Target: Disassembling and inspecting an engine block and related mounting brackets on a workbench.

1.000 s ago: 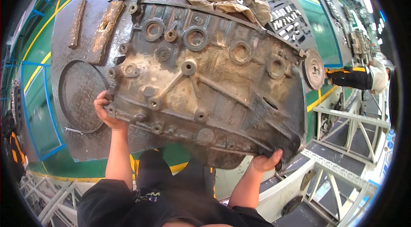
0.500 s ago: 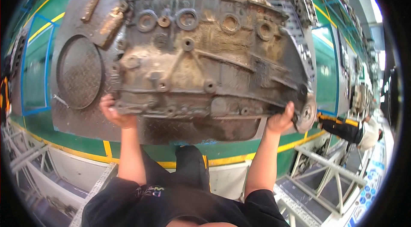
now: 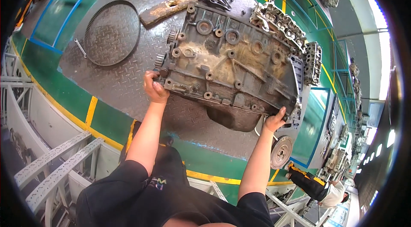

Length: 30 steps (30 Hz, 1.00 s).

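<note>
From here I see the left hand (image 3: 156, 88) clamped on the near left corner of a dirty engine block (image 3: 239, 66), and the right hand (image 3: 275, 120) clamped on its near right corner. The engine block is between the two hands, over the surface (image 3: 180, 117); whether it touches there, I cannot tell. To the left of the left hand lies a big toothed ring (image 3: 138, 25). Beyond this same hand is a wooden block (image 3: 167, 10). Near the right hand is a round metal wheel (image 3: 281, 152).
</note>
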Available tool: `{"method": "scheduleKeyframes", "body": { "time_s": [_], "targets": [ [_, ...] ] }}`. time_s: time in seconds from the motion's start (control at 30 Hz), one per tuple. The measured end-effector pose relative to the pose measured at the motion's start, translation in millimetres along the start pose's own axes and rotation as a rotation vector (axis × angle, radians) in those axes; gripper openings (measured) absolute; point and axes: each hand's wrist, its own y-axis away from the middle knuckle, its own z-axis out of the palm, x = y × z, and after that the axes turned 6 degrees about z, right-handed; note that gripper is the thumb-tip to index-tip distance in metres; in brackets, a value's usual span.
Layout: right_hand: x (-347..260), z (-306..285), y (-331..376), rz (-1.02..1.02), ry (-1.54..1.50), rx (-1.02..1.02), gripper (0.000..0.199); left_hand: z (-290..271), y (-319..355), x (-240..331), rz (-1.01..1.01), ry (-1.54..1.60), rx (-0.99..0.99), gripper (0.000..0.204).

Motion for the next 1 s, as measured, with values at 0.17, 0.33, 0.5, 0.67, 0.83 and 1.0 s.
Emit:
{"method": "scheduleKeyframes", "body": {
  "time_s": [0.17,0.33,0.5,0.67,0.83,1.0],
  "targets": [
    [-9,-11,-11,0.1,-0.224,-0.13,0.031,-20,-7,9,-0.046,0.038,-0.16,0.026],
    [-58,-66,-54,1.046,-0.705,-0.584,0.076,-55,-30,-8,-0.235,0.253,-0.516,0.026],
    [-189,-130,-89,0.655,0.011,-0.899,0.036,-46,-133,-89,-0.176,-0.013,-0.531,0.038],
    [-301,-69,-97,0.371,-0.112,-0.765,0.056,90,-236,-187,-0.056,-0.107,-0.727,0.046],
    [-326,-36,-94,0.454,0.097,-0.658,0.057,235,-266,-220,0.198,-0.063,-0.958,0.064],
    [-322,-38,-92,0.442,0.126,-0.689,0.057,385,-306,-244,0.32,-0.214,-1.028,0.083]
  ]
}}
